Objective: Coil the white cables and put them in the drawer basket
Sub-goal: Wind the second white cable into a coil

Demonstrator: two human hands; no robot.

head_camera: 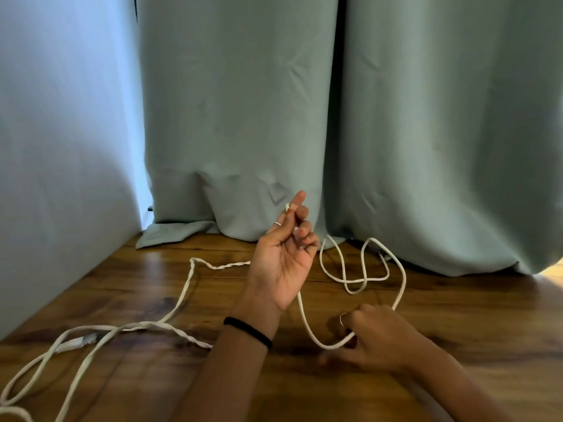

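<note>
The loose loops of the white cable (362,269) cross over each other by the curtain (243,117), so pulling the slack in fast could cinch them into a knot; the second cable (128,327) (twisted on itself at the left) could get dragged along too. The left hand (281,260) is raised, pinching the cable's end between thumb and fingers. From there it droops to the right hand (374,339), whose curled fingers grip it low over the wooden floor (457,315).
</note>
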